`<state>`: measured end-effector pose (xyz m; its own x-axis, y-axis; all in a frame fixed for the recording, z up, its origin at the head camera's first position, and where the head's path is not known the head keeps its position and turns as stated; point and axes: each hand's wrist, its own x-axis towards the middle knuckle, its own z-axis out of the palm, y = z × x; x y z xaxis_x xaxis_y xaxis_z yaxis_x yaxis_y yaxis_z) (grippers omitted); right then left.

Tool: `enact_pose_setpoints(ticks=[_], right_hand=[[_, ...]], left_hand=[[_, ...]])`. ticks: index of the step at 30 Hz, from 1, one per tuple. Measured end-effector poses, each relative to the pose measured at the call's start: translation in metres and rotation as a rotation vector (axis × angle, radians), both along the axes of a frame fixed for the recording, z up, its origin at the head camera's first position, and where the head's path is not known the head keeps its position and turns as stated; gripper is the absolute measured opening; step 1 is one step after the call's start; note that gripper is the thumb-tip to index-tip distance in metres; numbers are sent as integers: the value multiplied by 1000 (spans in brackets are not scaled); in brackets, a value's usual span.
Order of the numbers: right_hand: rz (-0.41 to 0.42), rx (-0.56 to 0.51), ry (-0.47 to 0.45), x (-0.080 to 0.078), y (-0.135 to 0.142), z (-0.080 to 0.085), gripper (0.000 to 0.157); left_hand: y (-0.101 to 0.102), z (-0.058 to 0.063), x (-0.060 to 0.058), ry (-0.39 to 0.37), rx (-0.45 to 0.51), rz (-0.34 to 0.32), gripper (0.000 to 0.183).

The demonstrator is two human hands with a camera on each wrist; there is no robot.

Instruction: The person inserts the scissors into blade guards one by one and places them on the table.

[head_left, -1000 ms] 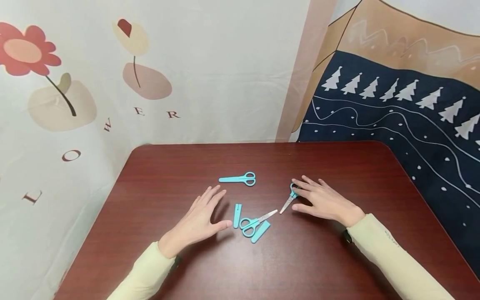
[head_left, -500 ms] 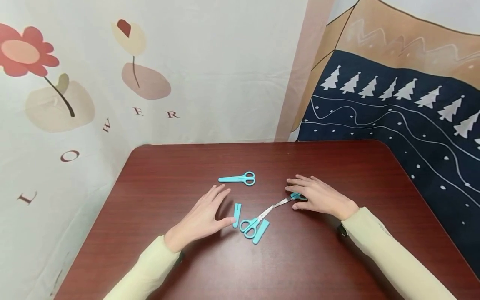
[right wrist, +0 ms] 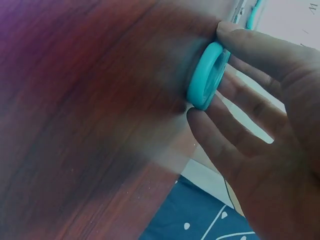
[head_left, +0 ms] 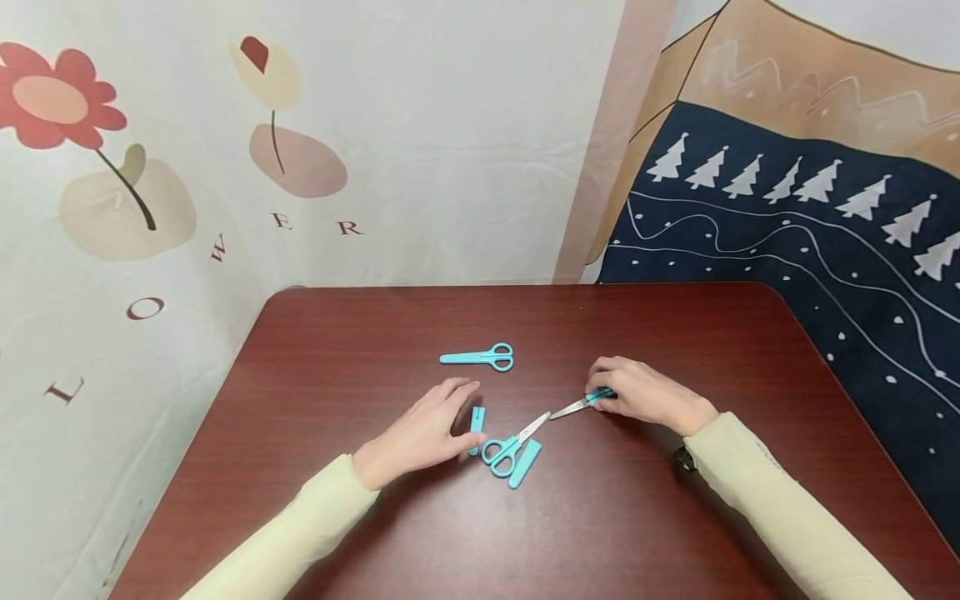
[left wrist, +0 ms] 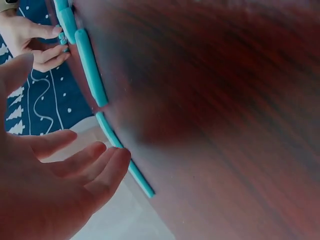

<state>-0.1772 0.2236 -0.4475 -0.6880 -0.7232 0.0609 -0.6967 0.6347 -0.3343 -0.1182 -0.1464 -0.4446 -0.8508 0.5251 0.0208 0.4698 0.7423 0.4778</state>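
Note:
In the head view my right hand (head_left: 648, 393) grips the turquoise handle of small scissors (head_left: 576, 406), fingers and thumb curled on it. Their silver blades point left, close to the table; the right wrist view has the handle loop (right wrist: 200, 75) between thumb and fingers. My left hand (head_left: 420, 433) hovers at the centre left with fingers relaxed. Its thumb overlaps a turquoise blade cover (head_left: 478, 417). Right of that cover lies a second pair of scissors (head_left: 532, 427), blades bare, tips near those of the held pair. Beside its handles rests another cover (head_left: 525, 464).
A third pair of scissors (head_left: 463, 358), its blades covered, lies farther back with handles to the right. Everything sits on a reddish-brown table (head_left: 360, 333) with rounded back corners. Printed cloths (head_left: 450, 167) hang directly behind and to the sides.
My right fingers have curled around the scissors' handle, and those scissors have turned so the blades point more to the left. My left hand has drifted right, over the nearer cover.

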Motion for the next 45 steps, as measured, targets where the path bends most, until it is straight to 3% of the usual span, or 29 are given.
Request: enact_pose_setpoints(ticks=[8, 17, 24, 35, 45], right_hand=[[-43, -5, 34, 6, 10, -1, 16], [-109, -73, 54, 16, 30, 4, 15], [-142, -86, 65, 19, 38, 4, 16], [-170, -95, 23, 23, 41, 6, 17], [-165, -95, 24, 24, 40, 5, 16]], left_hand=[[3, -5, -8, -12, 41, 9, 73], [5, -9, -14, -77, 110, 13, 58], [9, -9, -18, -33, 39, 35, 53], [8, -12, -21, -72, 28, 49, 54], [-2, -13, -27, -148, 170, 26, 45]])
